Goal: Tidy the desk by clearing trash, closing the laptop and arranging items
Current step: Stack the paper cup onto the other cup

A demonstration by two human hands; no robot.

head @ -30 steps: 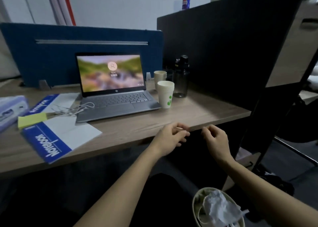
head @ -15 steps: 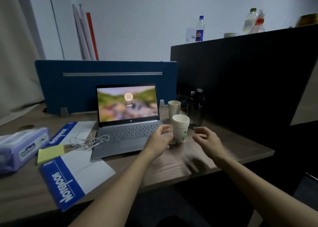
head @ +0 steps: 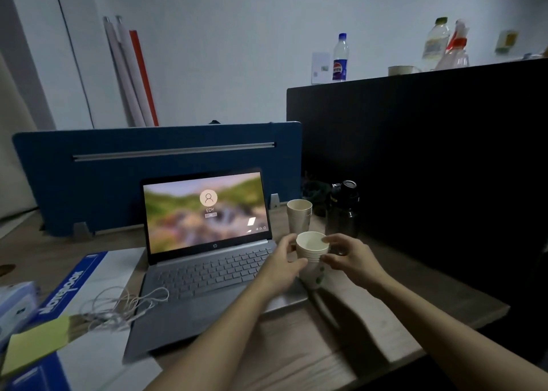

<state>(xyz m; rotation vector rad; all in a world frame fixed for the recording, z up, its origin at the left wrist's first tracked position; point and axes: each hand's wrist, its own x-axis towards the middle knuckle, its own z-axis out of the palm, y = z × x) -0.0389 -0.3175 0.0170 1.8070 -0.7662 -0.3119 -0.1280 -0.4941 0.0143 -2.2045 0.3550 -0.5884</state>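
I have both hands on the near stack of paper cups (head: 312,258), which stands on the desk (head: 341,349) just right of the open laptop (head: 207,242). My left hand (head: 280,267) pinches its left wall, my right hand (head: 353,260) its right wall; fingers look closed on it, though blur makes contact uncertain. I judge the two-sided hold steadies the stack for lifting toward the second cup stack (head: 299,217) behind.

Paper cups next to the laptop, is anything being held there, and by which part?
The nearer stack of white paper cups is gripped near its rim, left hand and right hand on opposite sides.
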